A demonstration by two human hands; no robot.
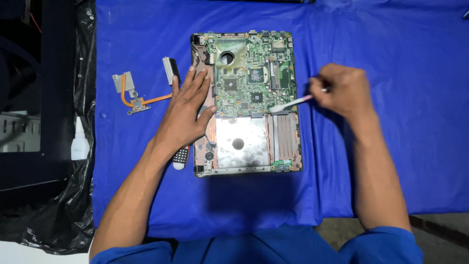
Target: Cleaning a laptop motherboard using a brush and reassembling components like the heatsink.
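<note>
The right hand (pixel 342 90) has its grip closed on a brush (pixel 293 103) — bristle end on the right part of the laptop board (pixel 251 78). The left hand (pixel 188 110) lies flat with its grip open, pressing the board's left edge. Left of it sits a copper heat pipe (pixel 137 98); near the wrist, a screwdriver handle (pixel 181 157). All rest on a blue-clothed bench (pixel 391 171).

packages: white plastic bottle (pixel 80 144) | place: left of blue cloth (pixel 391 146), on black plastic sheet (pixel 58 220)
</note>
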